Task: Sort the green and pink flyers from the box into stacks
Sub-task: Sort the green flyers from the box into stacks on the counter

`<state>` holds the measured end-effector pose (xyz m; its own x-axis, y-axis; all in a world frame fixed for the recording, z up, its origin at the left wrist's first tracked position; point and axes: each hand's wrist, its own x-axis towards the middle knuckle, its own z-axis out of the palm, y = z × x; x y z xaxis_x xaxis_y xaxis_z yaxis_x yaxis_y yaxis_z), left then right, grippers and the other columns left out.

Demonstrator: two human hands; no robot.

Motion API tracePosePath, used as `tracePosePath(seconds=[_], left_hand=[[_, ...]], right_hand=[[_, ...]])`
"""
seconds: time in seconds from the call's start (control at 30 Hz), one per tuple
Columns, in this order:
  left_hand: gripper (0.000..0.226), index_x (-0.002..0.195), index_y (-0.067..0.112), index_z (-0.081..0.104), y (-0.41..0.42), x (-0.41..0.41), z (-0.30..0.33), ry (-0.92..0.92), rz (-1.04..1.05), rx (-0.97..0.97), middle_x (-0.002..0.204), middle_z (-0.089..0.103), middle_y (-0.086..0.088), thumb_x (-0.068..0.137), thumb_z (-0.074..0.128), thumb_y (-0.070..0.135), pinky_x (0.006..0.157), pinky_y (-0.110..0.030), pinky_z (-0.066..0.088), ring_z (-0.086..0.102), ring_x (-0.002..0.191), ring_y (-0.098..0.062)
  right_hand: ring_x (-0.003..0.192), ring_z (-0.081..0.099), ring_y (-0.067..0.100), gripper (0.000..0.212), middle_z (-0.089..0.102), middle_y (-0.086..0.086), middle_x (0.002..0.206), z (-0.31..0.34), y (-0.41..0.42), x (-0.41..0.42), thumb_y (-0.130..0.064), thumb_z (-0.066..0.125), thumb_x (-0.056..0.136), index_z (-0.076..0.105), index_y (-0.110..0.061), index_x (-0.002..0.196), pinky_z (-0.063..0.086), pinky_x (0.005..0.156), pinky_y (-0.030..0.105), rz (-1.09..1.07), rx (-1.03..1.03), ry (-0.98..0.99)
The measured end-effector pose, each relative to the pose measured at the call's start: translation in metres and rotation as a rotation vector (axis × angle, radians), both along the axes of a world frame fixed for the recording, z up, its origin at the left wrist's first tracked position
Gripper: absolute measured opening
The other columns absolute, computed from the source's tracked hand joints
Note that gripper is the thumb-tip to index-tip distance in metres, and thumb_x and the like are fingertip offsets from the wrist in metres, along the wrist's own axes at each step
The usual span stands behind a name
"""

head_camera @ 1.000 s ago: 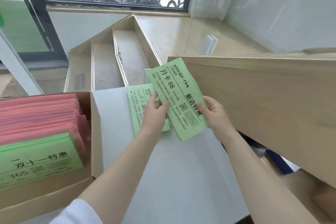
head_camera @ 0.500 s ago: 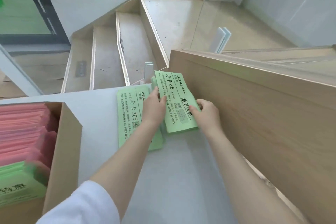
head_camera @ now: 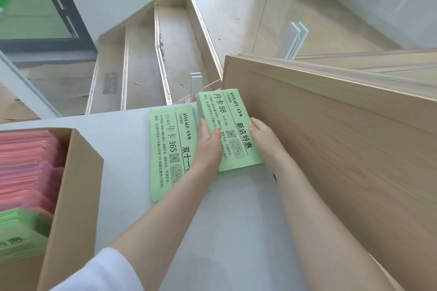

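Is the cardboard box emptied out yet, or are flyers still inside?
Not empty. The cardboard box holds pink flyers packed across it and green flyers at its near end.

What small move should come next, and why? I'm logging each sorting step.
Probably let go and reach the left hand back to the box. The "88" stack already lies flat on the table beside the "365" stack, both hands (right hand) only squaring its edges, and pink and green flyers remain in the box.
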<state>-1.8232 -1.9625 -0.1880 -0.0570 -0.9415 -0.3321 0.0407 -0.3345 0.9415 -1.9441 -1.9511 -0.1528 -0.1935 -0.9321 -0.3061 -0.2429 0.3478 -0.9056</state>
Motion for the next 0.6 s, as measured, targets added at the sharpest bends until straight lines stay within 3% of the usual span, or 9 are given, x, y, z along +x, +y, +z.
tracePosePath(seconds=[0.13, 0.23, 0.3, 0.37, 0.47, 0.53, 0.6], left_hand=[[0.07, 0.148, 0.031, 0.006, -0.006, -0.004, -0.012, -0.055, -0.008, -0.005, 0.154, 0.021, 0.007, 0.084, 0.033, 0.037, 0.115, -0.044, 0.023, 0.023, 0.141, -0.014], [0.058, 0.146, 0.033, 0.017, 0.0, 0.002, -0.004, 0.065, 0.008, 0.031, 0.148, 0.035, 0.006, 0.091, 0.033, 0.027, 0.109, -0.045, 0.035, 0.039, 0.133, -0.016], [0.052, 0.146, 0.028, 0.021, 0.011, 0.007, 0.011, 0.126, 0.024, 0.02, 0.145, 0.04, 0.006, 0.097, 0.032, 0.018, 0.107, -0.043, 0.038, 0.044, 0.128, -0.015], [0.05, 0.146, 0.023, 0.022, 0.024, 0.012, 0.029, 0.087, 0.035, -0.053, 0.144, 0.038, 0.009, 0.098, 0.035, 0.017, 0.108, -0.034, 0.034, 0.041, 0.126, -0.007], [0.045, 0.141, 0.02, 0.033, 0.05, 0.026, 0.054, -0.056, 0.097, -0.208, 0.136, 0.042, 0.012, 0.097, 0.04, 0.014, 0.1, -0.024, 0.032, 0.038, 0.119, 0.001], [0.04, 0.134, 0.021, 0.041, 0.069, 0.041, 0.065, -0.11, 0.179, -0.263, 0.133, 0.048, 0.01, 0.095, 0.043, 0.012, 0.1, -0.026, 0.037, 0.041, 0.123, -0.003], [0.031, 0.12, 0.023, 0.05, 0.092, 0.059, 0.074, -0.067, 0.237, -0.291, 0.118, 0.057, 0.01, 0.094, 0.043, 0.007, 0.089, -0.015, 0.042, 0.049, 0.115, -0.004]], right_hand=[[0.105, 0.062, 0.015, 0.036, 0.064, -0.003, 0.118, -0.007, -0.002, -0.004, -0.012, 0.03, 0.099, 0.053, -0.023, 0.125, 0.051, 0.088, 0.033, 0.025, 0.044, -0.069], [0.107, 0.06, 0.015, 0.034, 0.06, -0.004, 0.125, 0.004, 0.0, -0.005, -0.017, 0.033, 0.099, 0.051, -0.023, 0.128, 0.048, 0.091, 0.034, 0.101, 0.074, -0.025], [0.12, 0.049, 0.015, 0.04, 0.048, -0.006, 0.136, 0.014, 0.004, -0.003, -0.026, 0.037, 0.099, 0.04, -0.016, 0.138, 0.037, 0.1, 0.032, 0.11, 0.064, 0.184], [0.137, 0.03, 0.019, 0.052, 0.034, 0.004, 0.149, 0.023, 0.012, -0.001, -0.031, 0.04, 0.098, 0.03, -0.007, 0.143, 0.024, 0.109, 0.031, 0.048, -0.017, 0.462], [0.134, 0.032, 0.021, 0.043, 0.041, 0.008, 0.143, 0.031, 0.034, 0.012, -0.026, 0.047, 0.095, 0.046, -0.006, 0.133, 0.023, 0.108, 0.027, 0.061, -0.245, 0.602], [0.132, 0.035, 0.02, 0.033, 0.044, 0.006, 0.139, 0.034, 0.047, 0.027, -0.022, 0.052, 0.093, 0.055, -0.008, 0.122, 0.025, 0.106, 0.025, 0.147, -0.328, 0.58], [0.128, 0.04, 0.02, 0.026, 0.048, 0.006, 0.135, 0.041, 0.058, 0.048, -0.018, 0.055, 0.091, 0.06, -0.009, 0.115, 0.026, 0.1, 0.021, 0.253, -0.41, 0.522]])
